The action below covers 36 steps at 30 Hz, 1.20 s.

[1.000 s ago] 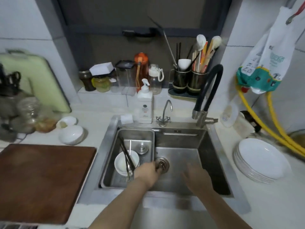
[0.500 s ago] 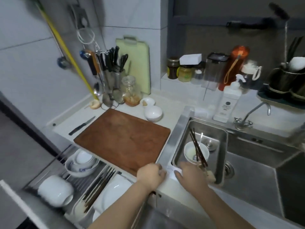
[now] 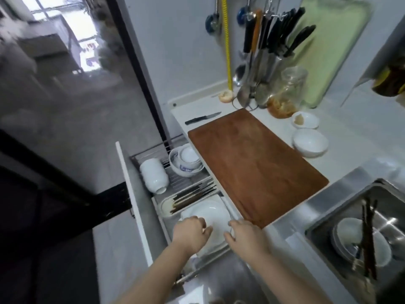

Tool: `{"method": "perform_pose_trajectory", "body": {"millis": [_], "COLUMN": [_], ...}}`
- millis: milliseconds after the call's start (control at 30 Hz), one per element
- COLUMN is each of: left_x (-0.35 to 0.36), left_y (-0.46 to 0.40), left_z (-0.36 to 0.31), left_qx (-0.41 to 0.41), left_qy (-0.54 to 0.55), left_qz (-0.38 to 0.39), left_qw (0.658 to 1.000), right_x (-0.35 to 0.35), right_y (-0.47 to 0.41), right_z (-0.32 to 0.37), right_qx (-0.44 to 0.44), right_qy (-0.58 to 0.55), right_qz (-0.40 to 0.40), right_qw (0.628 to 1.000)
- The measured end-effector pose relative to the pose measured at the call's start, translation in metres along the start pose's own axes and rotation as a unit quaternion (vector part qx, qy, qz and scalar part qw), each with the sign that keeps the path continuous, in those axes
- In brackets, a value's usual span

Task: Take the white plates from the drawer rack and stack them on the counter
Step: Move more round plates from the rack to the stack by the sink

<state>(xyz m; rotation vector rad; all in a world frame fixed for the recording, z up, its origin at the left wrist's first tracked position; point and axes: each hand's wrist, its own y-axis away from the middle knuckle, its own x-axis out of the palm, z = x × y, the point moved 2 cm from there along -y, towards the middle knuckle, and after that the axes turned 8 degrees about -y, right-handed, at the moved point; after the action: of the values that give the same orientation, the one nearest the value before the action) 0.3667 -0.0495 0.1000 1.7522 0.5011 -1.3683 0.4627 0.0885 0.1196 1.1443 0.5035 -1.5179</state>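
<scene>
Head view shows me both hands down in the open drawer rack [image 3: 153, 195], at the near end of it. The white plates [image 3: 210, 218] lie there in a pile, just near of the chopsticks [image 3: 192, 197]. My left hand [image 3: 190, 234] is curled over the left rim of the top plate, fingers bent down on it. My right hand [image 3: 247, 238] sits at the right rim with its fingers curled; I cannot tell if they are under the edge yet.

I think this step is getting a good hold. I would slide my fingers under both sides, thumbs on top, and lift straight up. The wooden board [image 3: 256, 167] on the counter [image 3: 341, 137] hangs over the right side of the drawer, so I must come up slowly and not bump it. Plates can be slippery, so I would keep them flat.
</scene>
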Motion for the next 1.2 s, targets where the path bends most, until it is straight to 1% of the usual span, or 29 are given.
{"method": "perform_pose_trajectory", "body": {"millis": [100, 200, 300, 400, 533, 700, 833, 933, 1100, 1200], "left_x": [0.02, 0.034, 0.046, 0.057, 0.074, 0.107, 0.134, 0.15, 0.165, 0.167], "left_y": [0.001, -0.006, -0.024, -0.049, -0.088, -0.129, -0.148, -0.156, -0.17, -0.175], "left_z": [0.014, 0.024, 0.034, 0.045, 0.057, 0.067, 0.075, 0.081, 0.084, 0.085], "left_qx": [-0.042, -0.066, -0.076, -0.087, -0.091, -0.078, -0.084, -0.088, -0.094, -0.088], "left_qy": [0.023, 0.038, 0.062, 0.085, 0.11, 0.109, 0.096, 0.086, 0.099, 0.08], "left_qz": [0.029, 0.062, 0.094, 0.125, 0.147, 0.181, 0.2, 0.2, 0.196, 0.203], "left_qw": [0.998, 0.995, 0.991, 0.985, 0.979, 0.974, 0.971, 0.972, 0.971, 0.972], "right_x": [0.022, 0.04, 0.055, 0.069, 0.092, 0.123, 0.142, 0.155, 0.169, 0.176], "right_y": [-0.01, -0.02, -0.034, -0.053, -0.082, -0.11, -0.125, -0.129, -0.135, -0.139], "right_z": [0.009, 0.015, 0.016, 0.011, 0.001, -0.016, -0.034, -0.047, -0.062, -0.065], "right_qx": [-0.01, 0.017, 0.055, 0.118, 0.202, 0.275, 0.316, 0.34, 0.35, 0.368], "right_qy": [0.017, 0.011, -0.004, -0.036, -0.063, -0.074, -0.118, -0.14, -0.116, -0.116], "right_qz": [0.055, 0.098, 0.117, 0.12, 0.132, 0.14, 0.126, 0.123, 0.117, 0.12], "right_qw": [0.998, 0.995, 0.992, 0.985, 0.968, 0.948, 0.933, 0.922, 0.922, 0.915]}}
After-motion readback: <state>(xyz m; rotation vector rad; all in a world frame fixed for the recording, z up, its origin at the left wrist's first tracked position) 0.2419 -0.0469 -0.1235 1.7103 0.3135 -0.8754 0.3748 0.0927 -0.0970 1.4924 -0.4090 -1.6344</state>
